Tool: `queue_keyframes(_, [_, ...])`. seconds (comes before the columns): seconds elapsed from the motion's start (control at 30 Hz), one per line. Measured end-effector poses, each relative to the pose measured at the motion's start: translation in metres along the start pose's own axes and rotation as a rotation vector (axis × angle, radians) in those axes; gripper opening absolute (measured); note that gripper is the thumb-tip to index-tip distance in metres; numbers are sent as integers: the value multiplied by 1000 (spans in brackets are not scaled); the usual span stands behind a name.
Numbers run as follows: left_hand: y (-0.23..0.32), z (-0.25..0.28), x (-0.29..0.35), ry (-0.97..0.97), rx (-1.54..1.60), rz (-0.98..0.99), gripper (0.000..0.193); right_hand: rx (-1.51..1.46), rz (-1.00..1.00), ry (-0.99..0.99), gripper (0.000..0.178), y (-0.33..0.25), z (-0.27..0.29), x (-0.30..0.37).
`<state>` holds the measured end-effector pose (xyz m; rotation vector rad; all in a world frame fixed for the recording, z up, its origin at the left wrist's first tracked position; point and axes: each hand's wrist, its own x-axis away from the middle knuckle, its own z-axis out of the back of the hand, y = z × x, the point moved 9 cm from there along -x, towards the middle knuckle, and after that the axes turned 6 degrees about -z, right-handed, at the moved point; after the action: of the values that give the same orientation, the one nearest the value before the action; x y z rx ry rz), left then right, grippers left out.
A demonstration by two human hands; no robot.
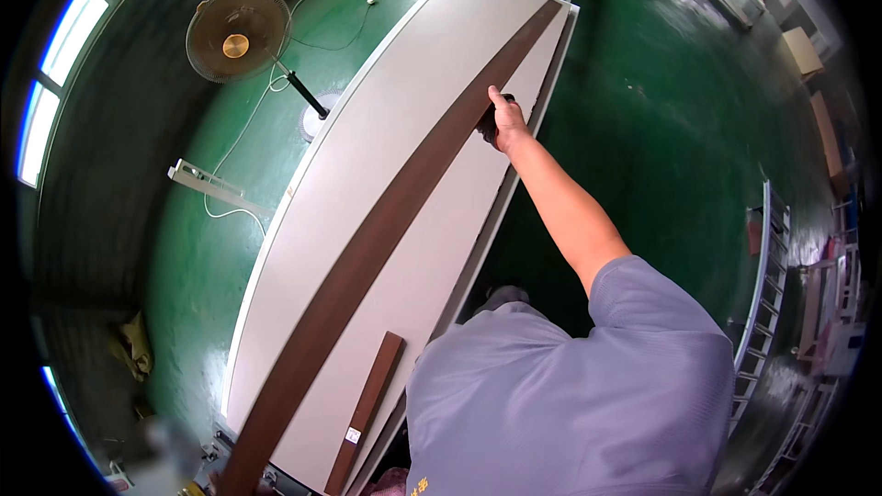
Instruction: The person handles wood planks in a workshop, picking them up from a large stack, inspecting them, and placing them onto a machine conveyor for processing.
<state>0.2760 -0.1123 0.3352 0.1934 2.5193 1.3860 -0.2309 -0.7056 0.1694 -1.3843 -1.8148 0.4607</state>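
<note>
Diagonally from lower left to upper right of the frame, over a long pale grey tabletop with a whitish rim (322,184): one long, narrow, dark brown, wood-look board (395,211). Runs past the table's end at lower left and out of frame; can't check that tip. At upper centre, see the bare right hand (507,124) curled tight round a small black object (487,130), mostly hidden, thumb at the board's right edge. Can't tell how far under the edge the fingers reach. Can't see the left hand, so can't call its state.

Handling: would expect moderate weight, stiff across the width, some whip along the length. Probably smooth, a bit slippery on the faces, prone to chipping at edges and corners. Take hold by both long edges, hands well apart around mid-length, thumbs on top; avoid lifting from one end.

Looks: even deep brown, low sheen, straight-sided. Seems bowed and tapered toward upper right; would blame the fisheye, not warp. At lower centre, apart from the board, note a short reddish-brown wood-look bar (374,390) with a small white label (353,435).
</note>
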Motion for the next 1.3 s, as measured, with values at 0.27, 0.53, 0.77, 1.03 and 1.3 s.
queue_keyframes(0.27, [18,49,81,202,-65,59,64,59,-233,-58,29,87,-30,12])
queue_keyframes(0.53, [-53,5,173,229,97,244,56,117,-718,-511,39,180,-115,258])
queue_keyframes(0.77, [-100,-75,230,-74,161,554,36,345,-867,-636,35,210,-134,343])
queue_keyframes(1.03, [-19,34,194,168,148,140,55,455,-797,-505,24,226,-103,318])
queue_keyframes(1.3, [1,52,193,75,1,-29,50,560,-825,-669,39,252,-55,309])
